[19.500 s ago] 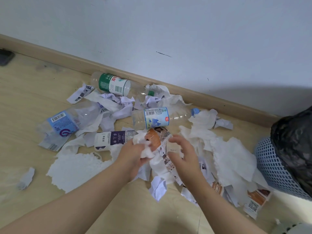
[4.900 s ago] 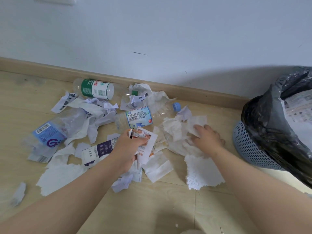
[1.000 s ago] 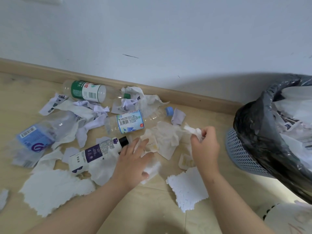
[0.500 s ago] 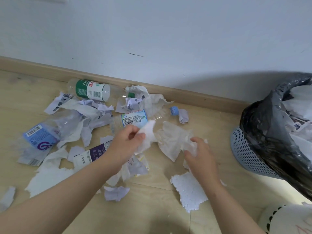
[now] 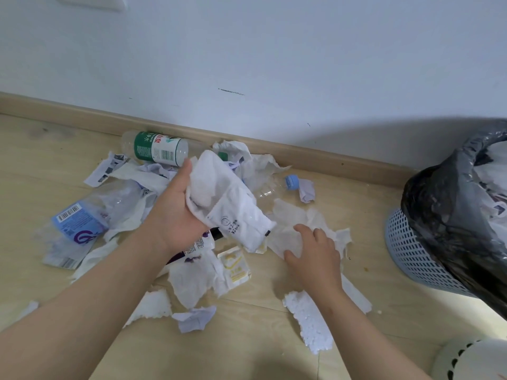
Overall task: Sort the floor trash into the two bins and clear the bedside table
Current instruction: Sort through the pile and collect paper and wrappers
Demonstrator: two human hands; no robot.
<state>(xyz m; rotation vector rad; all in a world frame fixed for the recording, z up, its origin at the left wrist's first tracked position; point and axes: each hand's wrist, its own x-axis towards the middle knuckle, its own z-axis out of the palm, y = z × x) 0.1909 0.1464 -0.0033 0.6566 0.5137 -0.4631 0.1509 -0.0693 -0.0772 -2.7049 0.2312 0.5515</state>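
Left hand (image 5: 175, 215) raised, fingers curled round white crumpled paper wad (image 5: 227, 207). Right hand (image 5: 314, 256) near, fingers curled gripping white tissue sheet (image 5: 288, 218) on wooden floor (image 5: 247, 341). Blue mesh bin with black liner (image 5: 408, 253) right.

We look down on a pale wood-plank floor (image 5: 247, 349) that meets a plain white wall (image 5: 274, 45) along 1 light-brown skirting board (image 5: 337, 159). The wall bears 1 short dark scuff (image 5: 231, 91) and, at its top left edge, the bottom of 1 white plate (image 5: 90, 2). A soft shadow (image 5: 384, 138) darkens the wall's right side; a bright patch of light (image 5: 414, 320) lies on the floor near the right edge.
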